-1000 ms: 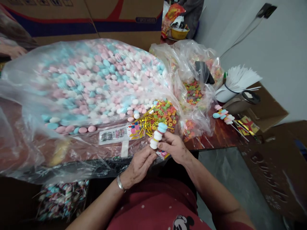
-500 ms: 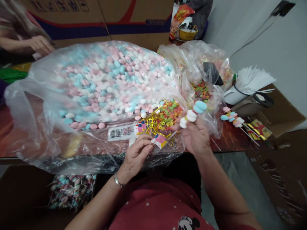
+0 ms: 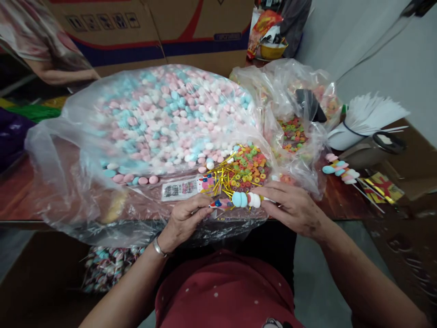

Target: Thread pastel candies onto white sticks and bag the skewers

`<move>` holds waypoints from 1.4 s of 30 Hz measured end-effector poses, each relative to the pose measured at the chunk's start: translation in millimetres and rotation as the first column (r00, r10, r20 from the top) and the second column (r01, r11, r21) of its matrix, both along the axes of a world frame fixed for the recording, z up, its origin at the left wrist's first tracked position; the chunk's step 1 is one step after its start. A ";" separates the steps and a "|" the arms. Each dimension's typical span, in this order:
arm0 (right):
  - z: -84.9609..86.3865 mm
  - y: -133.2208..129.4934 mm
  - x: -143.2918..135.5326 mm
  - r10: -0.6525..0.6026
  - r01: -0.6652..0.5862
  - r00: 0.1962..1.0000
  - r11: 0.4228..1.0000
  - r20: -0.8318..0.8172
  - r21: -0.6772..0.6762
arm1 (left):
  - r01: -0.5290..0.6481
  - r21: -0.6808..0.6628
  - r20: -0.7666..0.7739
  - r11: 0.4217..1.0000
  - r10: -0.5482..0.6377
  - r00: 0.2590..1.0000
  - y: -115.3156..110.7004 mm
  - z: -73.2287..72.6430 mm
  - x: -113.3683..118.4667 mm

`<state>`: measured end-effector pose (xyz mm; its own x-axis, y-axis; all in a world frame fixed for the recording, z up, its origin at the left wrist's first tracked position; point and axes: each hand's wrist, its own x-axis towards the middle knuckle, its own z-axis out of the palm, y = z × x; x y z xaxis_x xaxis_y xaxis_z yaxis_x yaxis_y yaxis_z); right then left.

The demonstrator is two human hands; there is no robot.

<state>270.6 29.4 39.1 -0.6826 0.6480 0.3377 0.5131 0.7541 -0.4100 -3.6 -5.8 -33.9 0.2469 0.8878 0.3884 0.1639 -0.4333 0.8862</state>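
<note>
My left hand (image 3: pixel 186 219) pinches a small printed plastic bag (image 3: pixel 220 204) at the table's front edge. In my right hand (image 3: pixel 295 207) is a marshmallow skewer (image 3: pixel 244 199), held level, its blue end pointing left at the bag. The blue end meets or overlaps the bag's edge; I cannot tell whether it is inside. Just behind lie gold twist ties (image 3: pixel 223 177), a heap of ring gummies (image 3: pixel 251 166) and a stack of flat printed bags (image 3: pixel 180 187). A large clear sack of pink, blue and white marshmallows (image 3: pixel 177 109) spreads behind them.
At right, finished marshmallow skewers (image 3: pixel 341 169) lie near a pitcher of white sticks (image 3: pixel 348 134) and a dark-lidded cup (image 3: pixel 375 146). Below left stands a box of wrapped skewers (image 3: pixel 109 269). Another person's arm (image 3: pixel 64 75) is behind the sack, beside a large carton (image 3: pixel 201 29).
My right hand has turned the skewer from upright and tilted to level, its blue end now leftward against the bag. The other person's arm has shifted, and the view has moved slightly.
</note>
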 end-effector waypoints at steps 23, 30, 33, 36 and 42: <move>-0.3 8.9 -5.1 0.048 -0.087 0.983 0.971 0.175 0.222 | 0.185 -0.329 -0.025 0.926 -0.205 0.978 0.5 -2.0 -3.0; 6.3 6.3 -7.1 0.035 -0.151 0.925 0.948 0.379 0.280 | 0.224 -0.311 -0.094 0.924 -0.264 0.960 6.2 0.7 -6.0; 7.1 6.8 -7.6 0.026 -0.150 0.907 0.953 0.420 0.263 | 0.251 -0.269 -0.107 0.930 -0.288 0.952 9.1 3.8 -5.1; 5.4 6.5 -9.4 0.042 -0.168 0.890 0.956 0.454 0.240 | 0.265 -0.248 -0.117 0.932 -0.300 0.947 10.5 4.8 -4.2; 6.1 6.7 -13.4 0.056 -0.164 0.863 0.971 0.503 0.172 | 0.311 -0.259 -0.178 0.915 -0.361 0.915 13.0 3.1 -6.8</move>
